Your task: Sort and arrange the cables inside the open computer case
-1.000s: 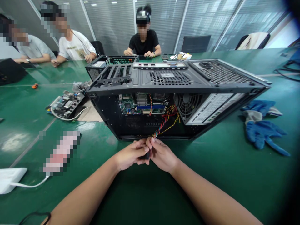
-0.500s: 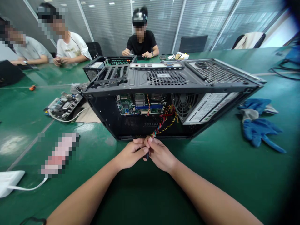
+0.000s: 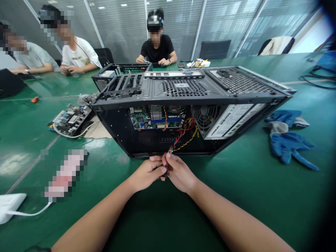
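The left hand (image 3: 145,175) pinches a plug (image 3: 165,174), the right hand (image 3: 182,175) its cable (image 3: 173,144), apparently for steadiness. The case (image 3: 154,91) stands beyond.

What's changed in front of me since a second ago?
The person in the white shirt has brought their hands together. Everything sits slightly further left in view, as the camera turned. Your left hand and right hand still hold the cable bundle; the computer case and blue gloves stayed put.
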Available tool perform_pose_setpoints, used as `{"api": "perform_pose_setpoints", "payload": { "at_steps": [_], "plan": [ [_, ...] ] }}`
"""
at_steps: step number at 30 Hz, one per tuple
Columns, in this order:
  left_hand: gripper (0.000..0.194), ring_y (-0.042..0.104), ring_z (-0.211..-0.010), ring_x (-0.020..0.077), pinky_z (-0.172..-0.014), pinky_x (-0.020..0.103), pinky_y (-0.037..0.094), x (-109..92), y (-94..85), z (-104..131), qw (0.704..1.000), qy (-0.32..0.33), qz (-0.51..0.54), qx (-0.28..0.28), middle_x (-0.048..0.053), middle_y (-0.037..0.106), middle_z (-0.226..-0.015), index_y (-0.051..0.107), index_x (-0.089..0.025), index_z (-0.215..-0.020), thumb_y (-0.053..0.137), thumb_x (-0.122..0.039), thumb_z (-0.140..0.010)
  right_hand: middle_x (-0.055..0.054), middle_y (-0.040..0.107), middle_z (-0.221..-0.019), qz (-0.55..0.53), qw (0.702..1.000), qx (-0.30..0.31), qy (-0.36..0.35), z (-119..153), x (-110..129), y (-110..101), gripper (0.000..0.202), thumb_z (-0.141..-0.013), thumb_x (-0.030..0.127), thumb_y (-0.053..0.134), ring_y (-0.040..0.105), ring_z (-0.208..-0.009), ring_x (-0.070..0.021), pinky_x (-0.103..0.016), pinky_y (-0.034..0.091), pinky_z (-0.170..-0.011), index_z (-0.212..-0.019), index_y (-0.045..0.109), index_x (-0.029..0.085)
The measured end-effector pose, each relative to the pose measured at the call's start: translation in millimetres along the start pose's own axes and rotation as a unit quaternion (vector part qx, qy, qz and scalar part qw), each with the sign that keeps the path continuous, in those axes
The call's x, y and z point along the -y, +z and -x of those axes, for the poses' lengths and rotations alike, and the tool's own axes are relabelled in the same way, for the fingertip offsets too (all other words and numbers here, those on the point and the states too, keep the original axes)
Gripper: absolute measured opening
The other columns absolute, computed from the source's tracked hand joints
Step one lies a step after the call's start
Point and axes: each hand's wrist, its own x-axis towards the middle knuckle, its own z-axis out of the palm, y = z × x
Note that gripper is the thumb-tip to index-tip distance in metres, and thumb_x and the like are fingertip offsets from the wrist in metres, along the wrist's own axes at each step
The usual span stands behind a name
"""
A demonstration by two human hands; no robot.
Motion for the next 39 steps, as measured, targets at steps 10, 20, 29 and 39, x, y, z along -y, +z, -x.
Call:
{"api": "perform_pose_setpoints", "payload": {
  "at_steps": [10, 20, 29, 39],
  "plan": [
    [0.043, 0.055, -0.059, 0.0117, -0.061, 0.023, 0.042, 3.7, -0.9, 1.2, 0.989, 0.053, -0.137, -0.016, 0.002, 0.059, -0.064, 0.058, -0.014, -0.076, 0.036, -0.045, -0.097, -0.003, 0.065, -0.073, 0.036, 0.999, -0.022, -0.001, -1.5, -1.2, 0.3, 0.039, -0.088, 0.054, 0.057, 0.048, -0.048, -0.0112, -0.026, 0.042, -0.046, -0.07, 0.057, 0.019],
    [0.032, 0.05, -0.054, 0.0098, -0.055, 0.022, 0.036, -3.9, 0.3, 0.8, 0.971, 0.033, -0.227, -0.068, -0.002, 0.054, -0.059, 0.057, -0.015, -0.07, 0.05, -0.037, -0.091, -0.009, 0.069, -0.101, 0.018, 1.0, -0.011, -0.013, -0.9, -1.1, 3.2, 0.039, -0.086, 0.052, 0.06, 0.064, -0.078, -0.0203, -0.035, 0.051, -0.065, -0.068, 0.052, 0.019],
    [0.024, 0.053, -0.055, 0.012, -0.055, 0.023, 0.034, 2.0, 1.3, -0.9, 0.899, 0.044, -0.416, -0.131, 0.0, 0.061, -0.062, 0.062, -0.015, -0.07, 0.06, -0.035, -0.084, -0.01, 0.069, -0.095, 0.096, 0.992, -0.038, -0.067, -0.2, -5.1, 7.2, 0.039, -0.088, 0.052, 0.057, 0.059, -0.109, -0.0254, -0.041, 0.041, -0.094, -0.067, 0.047, 0.022],
    [0.024, 0.051, -0.057, 0.0094, -0.056, 0.021, 0.037, -10.3, 4.3, 4.1, 0.932, 0.069, -0.336, -0.119, -0.001, 0.058, -0.067, 0.056, -0.016, -0.069, 0.051, -0.027, -0.089, -0.007, 0.068, -0.09, 0.138, 0.986, -0.054, -0.076, -0.6, -7.5, 2.3, 0.037, -0.091, 0.051, 0.053, 0.061, -0.103, -0.0239, -0.039, 0.041, -0.094, -0.069, 0.053, 0.021]
  ]
}}
